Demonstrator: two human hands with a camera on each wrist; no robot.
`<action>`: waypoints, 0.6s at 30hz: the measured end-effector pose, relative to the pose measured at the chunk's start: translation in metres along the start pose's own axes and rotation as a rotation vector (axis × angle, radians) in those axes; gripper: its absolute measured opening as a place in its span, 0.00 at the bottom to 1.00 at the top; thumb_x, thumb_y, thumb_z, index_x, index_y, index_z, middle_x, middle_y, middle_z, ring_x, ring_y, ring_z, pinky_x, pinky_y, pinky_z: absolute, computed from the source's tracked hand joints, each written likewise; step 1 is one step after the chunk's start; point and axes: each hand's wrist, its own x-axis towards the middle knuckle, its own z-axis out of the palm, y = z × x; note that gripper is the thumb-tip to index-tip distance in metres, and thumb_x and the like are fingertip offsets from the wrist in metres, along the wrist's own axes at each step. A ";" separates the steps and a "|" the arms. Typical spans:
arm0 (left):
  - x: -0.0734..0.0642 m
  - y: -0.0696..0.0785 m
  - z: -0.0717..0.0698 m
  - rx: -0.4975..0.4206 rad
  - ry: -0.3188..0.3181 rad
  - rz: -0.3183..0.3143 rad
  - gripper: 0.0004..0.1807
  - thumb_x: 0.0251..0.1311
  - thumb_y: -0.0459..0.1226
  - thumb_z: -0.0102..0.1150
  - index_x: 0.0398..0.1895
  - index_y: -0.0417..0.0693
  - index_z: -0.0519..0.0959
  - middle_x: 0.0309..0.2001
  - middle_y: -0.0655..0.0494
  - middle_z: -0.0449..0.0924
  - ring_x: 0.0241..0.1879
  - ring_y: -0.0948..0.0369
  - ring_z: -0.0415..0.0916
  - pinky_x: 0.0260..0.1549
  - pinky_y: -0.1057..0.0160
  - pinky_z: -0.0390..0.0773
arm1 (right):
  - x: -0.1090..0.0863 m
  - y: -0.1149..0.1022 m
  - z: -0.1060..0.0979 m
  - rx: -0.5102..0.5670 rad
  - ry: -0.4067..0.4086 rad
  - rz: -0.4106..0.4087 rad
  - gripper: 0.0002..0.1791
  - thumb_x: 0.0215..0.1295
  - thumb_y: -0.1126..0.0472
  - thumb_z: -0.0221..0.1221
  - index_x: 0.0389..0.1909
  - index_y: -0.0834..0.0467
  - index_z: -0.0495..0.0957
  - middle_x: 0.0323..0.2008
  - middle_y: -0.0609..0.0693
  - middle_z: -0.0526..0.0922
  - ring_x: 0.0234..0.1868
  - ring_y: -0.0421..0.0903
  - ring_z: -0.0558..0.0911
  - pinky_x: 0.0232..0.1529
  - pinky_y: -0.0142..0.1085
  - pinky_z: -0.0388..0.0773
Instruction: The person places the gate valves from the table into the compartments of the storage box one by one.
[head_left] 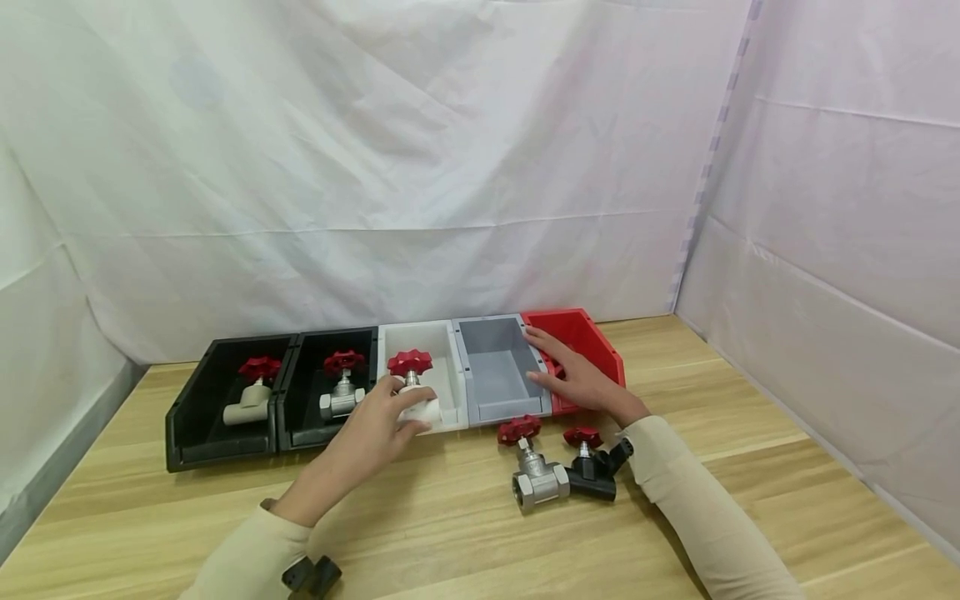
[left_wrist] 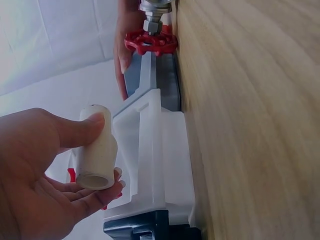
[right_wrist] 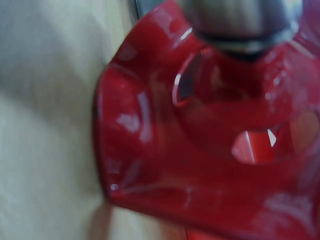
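Note:
My left hand [head_left: 375, 421] grips a white valve [head_left: 423, 412] with a red handwheel [head_left: 409, 361] at the front of the white bin [head_left: 460, 367]. In the left wrist view, the thumb lies on the white tubular body [left_wrist: 95, 155] and the fingertips are under it. My right hand [head_left: 581, 379] rests over the wall between the grey bin [head_left: 495, 367] and the red bin [head_left: 600, 342], its fingers extended and holding nothing. A red handwheel [right_wrist: 150, 150] fills much of the right wrist view.
On the wooden table [head_left: 435, 525], a metal valve [head_left: 538, 479] and a black valve [head_left: 592, 482] stand before the bins. Two black bins [head_left: 195, 400] at left hold a beige valve [head_left: 251, 402] and a metal valve [head_left: 343, 397]. White curtains [head_left: 375, 167] hang behind.

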 end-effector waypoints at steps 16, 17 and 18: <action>0.011 -0.008 0.008 -0.018 -0.010 -0.029 0.19 0.52 0.35 0.70 0.49 0.48 0.82 0.40 0.45 0.71 0.30 0.57 0.69 0.27 0.60 0.73 | 0.000 0.000 0.000 -0.001 -0.001 -0.001 0.43 0.62 0.50 0.63 0.75 0.43 0.52 0.74 0.40 0.50 0.70 0.49 0.58 0.56 0.55 0.69; 0.012 -0.008 0.009 -0.015 -0.013 -0.034 0.19 0.52 0.35 0.70 0.49 0.47 0.82 0.40 0.45 0.71 0.31 0.57 0.70 0.27 0.60 0.73 | 0.000 0.000 0.000 -0.001 -0.001 0.001 0.43 0.61 0.50 0.63 0.75 0.43 0.52 0.73 0.40 0.50 0.70 0.49 0.58 0.56 0.55 0.69; 0.013 -0.008 0.010 -0.013 -0.015 -0.037 0.19 0.52 0.35 0.70 0.49 0.47 0.82 0.40 0.45 0.71 0.32 0.56 0.70 0.28 0.59 0.73 | 0.000 0.000 0.000 -0.003 -0.001 0.003 0.43 0.61 0.50 0.63 0.75 0.42 0.52 0.73 0.39 0.50 0.69 0.48 0.58 0.56 0.54 0.69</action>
